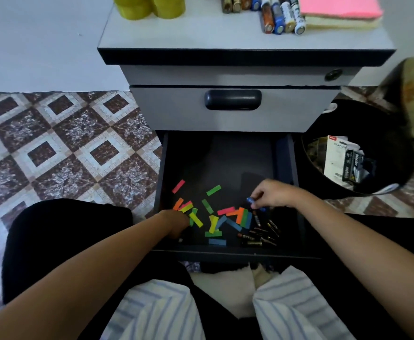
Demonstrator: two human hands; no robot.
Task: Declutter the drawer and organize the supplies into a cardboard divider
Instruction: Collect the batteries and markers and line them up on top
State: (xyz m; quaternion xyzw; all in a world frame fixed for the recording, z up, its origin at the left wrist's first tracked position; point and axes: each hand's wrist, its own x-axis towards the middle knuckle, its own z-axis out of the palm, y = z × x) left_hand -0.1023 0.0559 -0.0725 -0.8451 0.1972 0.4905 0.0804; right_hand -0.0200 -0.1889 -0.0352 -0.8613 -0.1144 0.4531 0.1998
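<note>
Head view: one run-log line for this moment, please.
left hand: among sticky flags, grip unclear | right hand: pinches blue battery | drawer: open | loose batteries: in drawer

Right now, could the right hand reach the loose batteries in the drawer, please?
Probably yes. The right hand is close by the batteries in the open drawer, and nothing covers them. Its grip already pinches a blue battery, though, so it may need to set that down first.
</note>
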